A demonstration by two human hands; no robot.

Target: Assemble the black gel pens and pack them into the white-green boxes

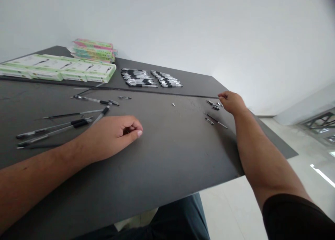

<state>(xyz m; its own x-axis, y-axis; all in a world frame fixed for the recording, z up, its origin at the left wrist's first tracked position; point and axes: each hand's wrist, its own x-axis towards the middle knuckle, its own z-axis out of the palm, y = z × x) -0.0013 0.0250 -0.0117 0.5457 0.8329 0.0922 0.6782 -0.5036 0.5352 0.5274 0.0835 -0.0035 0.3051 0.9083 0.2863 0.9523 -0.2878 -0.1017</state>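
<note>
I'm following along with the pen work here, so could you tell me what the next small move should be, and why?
Probably close the right hand on one of the small pen parts: its fingertips are already at that cluster by the table's far edge, while the left hand rests curled, apparently empty, beside the loose pens.

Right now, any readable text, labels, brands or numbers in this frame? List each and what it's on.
Nothing can be quoted.
Green and white boxes: printed panels with a pen picture, lettering too small and blurred to read.
Pink and green packs stacked behind them: print unreadable.
Rows of pens at the back of the table: any barrel markings too small to read.
Loose pens by the left hand, small parts by the right hand: no visible text.
</note>
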